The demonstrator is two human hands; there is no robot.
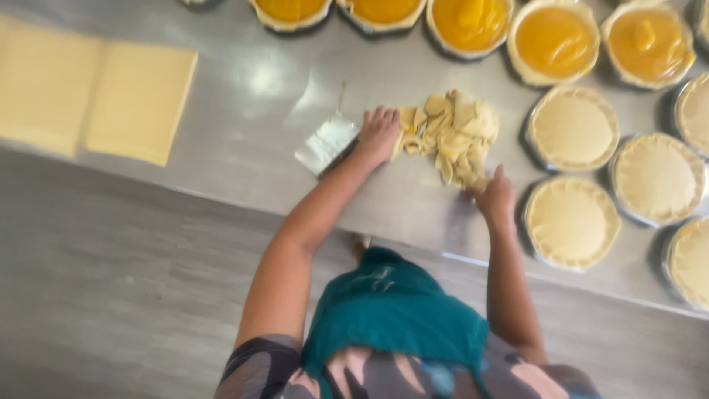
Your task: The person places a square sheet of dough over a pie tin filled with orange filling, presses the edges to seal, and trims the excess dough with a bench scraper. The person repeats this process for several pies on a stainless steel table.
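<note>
Head view, looking down on a long steel worktable (pixel 244 111); frame is motion-blurred. Far left on the table lie flat yellow dough sheets (pixel 88 92), two rectangles side by side. Along the top edge stands a row of open pie shells with orange filling (pixel 555 41). Down the right side are lidded pies with pale pastry tops (pixel 572 127), crimped edges, in foil tins.

Mid-table sits the pile of dough trimmings (pixel 452 133), loose pale strips and scraps heaped together, just left of the lidded pies. The left hand (pixel 379 133) rests palm-down on the pile's left edge, fingers spread a little and touching the scraps. The right hand (pixel 495 196) is at the pile's lower right corner, fingertips touching it; its fingers look bunched together, though the blur makes that uncertain. Neither hand appears to grip anything.

Just left of the left hand lies a small metal scraper (pixel 326 142), flat on the table, apart from the dough.
</note>
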